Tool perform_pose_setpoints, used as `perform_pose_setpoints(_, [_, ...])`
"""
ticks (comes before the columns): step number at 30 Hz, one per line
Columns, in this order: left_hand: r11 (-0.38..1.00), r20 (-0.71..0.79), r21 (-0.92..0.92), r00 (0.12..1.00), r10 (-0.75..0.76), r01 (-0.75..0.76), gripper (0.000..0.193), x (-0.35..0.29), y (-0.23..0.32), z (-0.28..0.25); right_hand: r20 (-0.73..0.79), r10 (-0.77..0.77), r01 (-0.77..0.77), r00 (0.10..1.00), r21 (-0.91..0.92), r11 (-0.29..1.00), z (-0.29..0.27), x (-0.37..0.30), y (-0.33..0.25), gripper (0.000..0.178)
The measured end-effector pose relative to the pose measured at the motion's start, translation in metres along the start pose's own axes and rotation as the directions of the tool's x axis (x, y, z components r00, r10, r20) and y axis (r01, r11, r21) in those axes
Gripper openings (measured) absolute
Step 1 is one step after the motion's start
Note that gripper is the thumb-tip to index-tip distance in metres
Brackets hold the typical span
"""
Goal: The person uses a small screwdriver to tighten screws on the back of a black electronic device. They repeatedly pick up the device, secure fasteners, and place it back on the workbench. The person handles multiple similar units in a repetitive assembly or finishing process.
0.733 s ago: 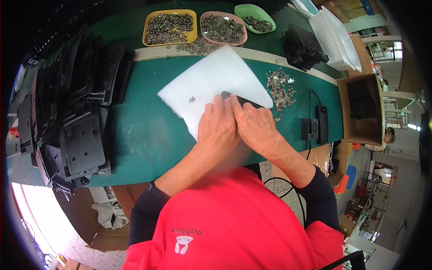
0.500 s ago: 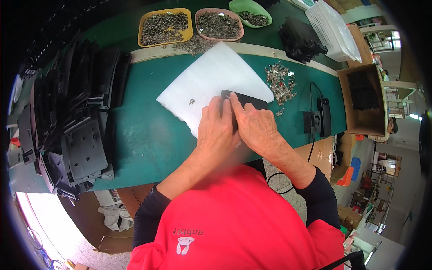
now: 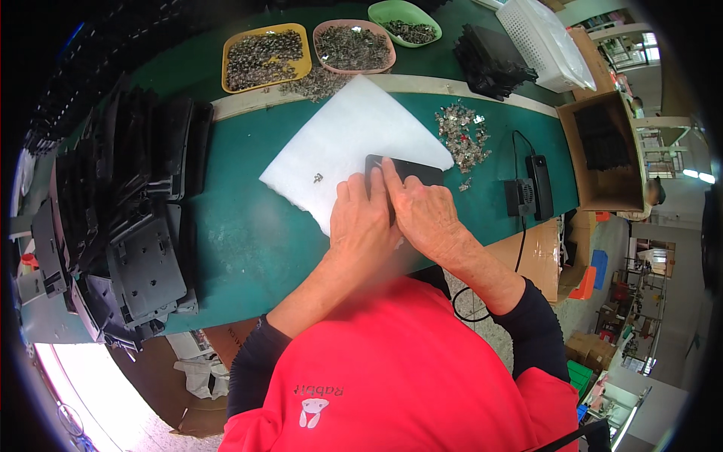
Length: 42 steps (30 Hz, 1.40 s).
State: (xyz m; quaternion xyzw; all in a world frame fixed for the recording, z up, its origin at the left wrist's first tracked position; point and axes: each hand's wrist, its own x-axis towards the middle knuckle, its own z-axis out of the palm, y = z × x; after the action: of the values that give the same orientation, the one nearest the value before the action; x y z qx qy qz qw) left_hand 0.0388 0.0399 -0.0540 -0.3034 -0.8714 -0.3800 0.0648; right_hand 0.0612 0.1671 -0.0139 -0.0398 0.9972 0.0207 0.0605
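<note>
A black flat plastic panel (image 3: 419, 172) lies on a white foam sheet (image 3: 352, 124) right in front of me. Its lower part is hidden under my hands. My left hand (image 3: 361, 217) closes around the panel's left side, fingers pointing away from me. With my right hand (image 3: 426, 215) I hold the panel beside it: the index finger reaches forward onto the panel's upper left area, the other fingers curl. Whether a small part lies under that fingertip cannot be seen. To the left, a few small metal clips (image 3: 318, 178) rest on the foam.
Stacked black panels (image 3: 147, 260) crowd the green table's left side. Yellow (image 3: 230, 64), pink (image 3: 322, 54) and green (image 3: 374, 13) trays of metal parts stand at the back. Right lie a loose pile of clips (image 3: 462, 139), a corded black device (image 3: 520, 197) and a cardboard box (image 3: 638, 166).
The whole view has shifted slightly. Both hands keep nearly the same grip on the panel, the right index finger still stretched over it.
</note>
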Motion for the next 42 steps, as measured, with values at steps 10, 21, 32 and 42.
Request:
perform_pose_setpoints(10, [1.000,0.042,0.010,0.999,0.029,-0.030,0.079,-0.001,-0.002,-0.002,0.158,0.114,-0.113,0.981,-0.014,0.994,-0.010,0.011,-0.016,0.048])
perform_pose_setpoints(21, [0.996,0.096,-0.072,0.995,-0.036,0.043,0.076,-0.005,-0.002,0.005,0.220,-0.161,0.204,0.962,-0.191,0.960,-0.037,0.033,-0.014,0.010])
perform_pose_setpoints(32, [0.996,0.104,0.030,0.991,-0.087,0.084,0.073,0.000,-0.001,-0.001,0.036,-0.126,0.127,0.991,-0.020,0.992,-0.017,0.014,0.023,0.044])
perform_pose_setpoints(42, [0.990,0.147,0.121,0.986,-0.084,0.067,0.073,0.001,0.004,-0.006,0.013,-0.051,0.051,0.999,-0.048,0.998,0.002,0.004,0.026,0.061])
